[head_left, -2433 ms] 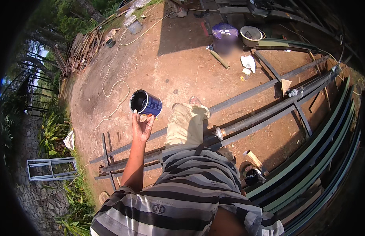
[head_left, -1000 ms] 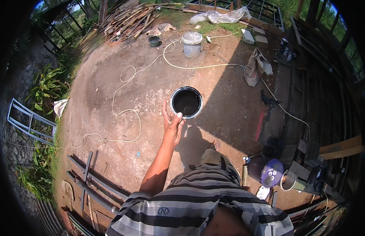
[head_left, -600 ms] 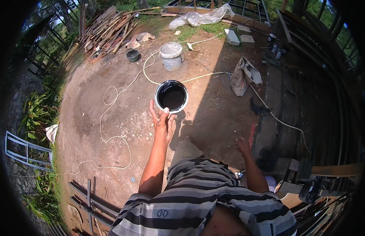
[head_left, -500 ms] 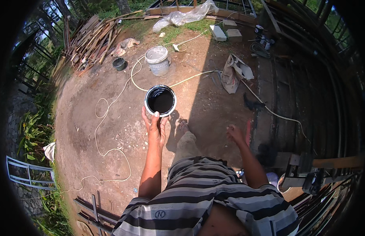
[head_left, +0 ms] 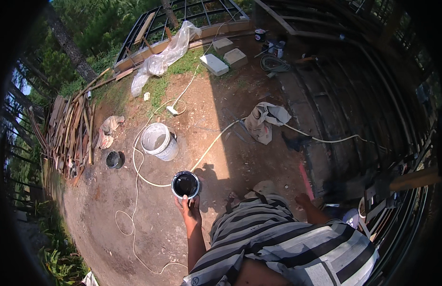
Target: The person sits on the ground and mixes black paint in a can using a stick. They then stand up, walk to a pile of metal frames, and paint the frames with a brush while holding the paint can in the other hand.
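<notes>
My left hand point(head_left: 188, 206) grips a round, open can point(head_left: 186, 172) from its near side, thumb up at the rim. Dark, glossy liquid point(head_left: 185, 185) like paint fills part of it. My right hand point(head_left: 304, 200) hangs low in shadow at my right side; no object shows in it, and its fingers are too dark to make out. Just beyond the can stands a white bucket point(head_left: 169, 149) smeared with grey. A small black bucket point(head_left: 115, 159) sits on the ground farther left.
A pale hose point(head_left: 135, 200) loops over the dirt ground. Wood scraps point(head_left: 68, 136) are piled at the left. A sack point(head_left: 260, 125) lies ahead to the right, with pale blocks point(head_left: 214, 65) and plastic sheeting point(head_left: 156, 64) farther off. Dark metal bars point(head_left: 345, 109) lie at the right.
My view has turned to the right and lifted, so the buckets and the can appear lower. My left hand still holds the can. My right arm shows less, closer to my side.
</notes>
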Action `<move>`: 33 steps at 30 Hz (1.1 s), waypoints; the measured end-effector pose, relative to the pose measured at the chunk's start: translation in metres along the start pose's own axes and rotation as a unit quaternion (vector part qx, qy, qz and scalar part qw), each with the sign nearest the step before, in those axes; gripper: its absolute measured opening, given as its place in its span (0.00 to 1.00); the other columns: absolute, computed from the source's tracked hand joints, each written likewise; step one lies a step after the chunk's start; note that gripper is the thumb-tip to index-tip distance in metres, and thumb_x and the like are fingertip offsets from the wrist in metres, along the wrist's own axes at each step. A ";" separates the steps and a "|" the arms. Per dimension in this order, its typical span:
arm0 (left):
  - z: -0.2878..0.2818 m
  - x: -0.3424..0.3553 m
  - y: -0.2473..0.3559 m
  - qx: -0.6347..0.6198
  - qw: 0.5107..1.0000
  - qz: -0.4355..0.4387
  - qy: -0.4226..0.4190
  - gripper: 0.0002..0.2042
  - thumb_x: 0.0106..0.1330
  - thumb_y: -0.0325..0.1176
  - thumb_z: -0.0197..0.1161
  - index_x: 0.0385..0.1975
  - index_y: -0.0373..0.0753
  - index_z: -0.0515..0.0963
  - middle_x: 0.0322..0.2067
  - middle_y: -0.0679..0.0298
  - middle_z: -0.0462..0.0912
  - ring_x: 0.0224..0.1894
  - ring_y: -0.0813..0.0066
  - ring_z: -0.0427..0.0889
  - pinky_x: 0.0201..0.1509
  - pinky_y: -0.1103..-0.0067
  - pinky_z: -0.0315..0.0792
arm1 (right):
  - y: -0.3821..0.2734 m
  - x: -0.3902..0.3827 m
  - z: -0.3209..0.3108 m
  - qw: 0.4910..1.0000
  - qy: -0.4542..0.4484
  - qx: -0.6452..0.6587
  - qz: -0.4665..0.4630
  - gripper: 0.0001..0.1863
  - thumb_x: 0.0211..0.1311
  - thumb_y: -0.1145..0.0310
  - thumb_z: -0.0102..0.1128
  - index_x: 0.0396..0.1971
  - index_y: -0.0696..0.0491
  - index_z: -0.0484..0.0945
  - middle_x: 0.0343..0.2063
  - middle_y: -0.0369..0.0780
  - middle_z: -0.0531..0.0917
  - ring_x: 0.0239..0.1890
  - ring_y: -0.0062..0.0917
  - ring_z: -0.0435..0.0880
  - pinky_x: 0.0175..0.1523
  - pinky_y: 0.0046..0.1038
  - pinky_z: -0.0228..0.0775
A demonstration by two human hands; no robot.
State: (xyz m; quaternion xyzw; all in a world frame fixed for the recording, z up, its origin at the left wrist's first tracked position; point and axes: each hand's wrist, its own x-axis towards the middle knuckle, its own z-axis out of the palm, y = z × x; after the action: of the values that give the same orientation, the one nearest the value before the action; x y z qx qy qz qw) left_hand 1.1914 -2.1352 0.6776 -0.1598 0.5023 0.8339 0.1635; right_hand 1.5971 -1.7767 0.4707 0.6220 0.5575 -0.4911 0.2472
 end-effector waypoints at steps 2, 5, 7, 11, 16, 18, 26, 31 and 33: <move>0.025 0.051 0.013 0.008 1.000 -0.016 -0.019 0.34 0.69 0.44 0.72 0.72 0.51 0.63 0.63 0.56 0.70 0.59 0.57 0.76 0.62 0.62 0.78 | -0.029 -0.007 0.000 0.999 0.031 0.034 0.014 0.18 0.69 0.64 0.56 0.50 0.60 0.83 0.31 0.52 0.90 0.29 0.43 0.92 0.32 0.44 0.87; 0.066 0.133 0.020 0.017 0.999 -0.037 -0.030 0.33 0.69 0.45 0.73 0.70 0.50 0.65 0.61 0.54 0.70 0.59 0.58 0.76 0.61 0.63 0.79 | -0.085 -0.007 -0.002 0.995 0.089 -0.027 0.021 0.14 0.67 0.67 0.58 0.44 0.59 0.84 0.34 0.51 0.90 0.31 0.43 0.92 0.37 0.45 0.86; 0.100 0.185 0.021 0.026 0.998 -0.050 -0.038 0.34 0.68 0.45 0.74 0.70 0.50 0.65 0.62 0.52 0.69 0.61 0.58 0.75 0.61 0.63 0.80 | -0.104 0.036 0.011 0.968 0.220 -0.116 0.009 0.12 0.66 0.67 0.59 0.43 0.57 0.84 0.40 0.51 0.90 0.37 0.43 0.92 0.42 0.46 0.85; 0.187 0.299 0.009 0.025 0.996 -0.077 -0.040 0.34 0.67 0.46 0.75 0.69 0.50 0.64 0.59 0.55 0.73 0.57 0.60 0.78 0.63 0.62 0.80 | -0.141 0.143 0.009 0.900 0.413 -0.089 0.108 0.17 0.66 0.61 0.62 0.49 0.55 0.83 0.51 0.52 0.88 0.50 0.43 0.90 0.54 0.47 0.83; 0.277 0.443 -0.020 0.005 0.995 -0.077 -0.056 0.28 0.69 0.46 0.72 0.65 0.50 0.67 0.56 0.59 0.76 0.51 0.62 0.82 0.63 0.60 0.80 | -0.332 0.215 -0.119 0.900 0.393 0.069 0.178 0.23 0.67 0.57 0.62 0.56 0.53 0.82 0.55 0.52 0.86 0.57 0.45 0.87 0.59 0.48 0.81; 0.300 0.501 -0.015 0.009 0.993 -0.103 -0.052 0.25 0.69 0.45 0.72 0.60 0.48 0.69 0.49 0.59 0.79 0.48 0.64 0.82 0.61 0.60 0.82 | -0.426 0.261 -0.170 0.905 0.397 0.087 0.125 0.24 0.66 0.58 0.61 0.59 0.52 0.81 0.54 0.53 0.86 0.57 0.49 0.87 0.59 0.49 0.80; 0.511 0.674 -0.036 0.045 0.990 -0.120 -0.054 0.26 0.69 0.45 0.74 0.61 0.49 0.68 0.50 0.62 0.79 0.49 0.66 0.81 0.61 0.64 0.81 | -0.811 0.250 -0.274 0.863 0.450 0.060 -0.220 0.25 0.69 0.62 0.60 0.63 0.54 0.77 0.59 0.52 0.82 0.63 0.49 0.80 0.68 0.46 0.73; 0.645 0.786 -0.074 0.069 0.982 -0.156 -0.080 0.25 0.70 0.47 0.72 0.61 0.48 0.69 0.52 0.61 0.76 0.50 0.66 0.80 0.60 0.65 0.83 | -0.895 0.340 -0.291 0.882 0.422 0.037 -0.207 0.24 0.68 0.60 0.63 0.62 0.52 0.79 0.57 0.51 0.83 0.61 0.50 0.81 0.67 0.49 0.72; 0.683 0.844 -0.099 0.104 0.979 -0.126 -0.122 0.27 0.71 0.47 0.70 0.63 0.46 0.68 0.54 0.59 0.76 0.52 0.64 0.80 0.58 0.65 0.83 | -0.894 0.384 -0.291 0.926 0.356 0.020 -0.124 0.24 0.70 0.58 0.61 0.62 0.51 0.79 0.58 0.52 0.83 0.61 0.50 0.81 0.66 0.49 0.73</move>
State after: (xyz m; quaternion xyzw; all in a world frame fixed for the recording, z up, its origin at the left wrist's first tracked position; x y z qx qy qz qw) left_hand 0.4086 -1.3886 0.5400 -0.1006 0.5385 0.7631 0.3430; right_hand 0.8179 -1.1256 0.4595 0.6871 0.6712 -0.2747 -0.0431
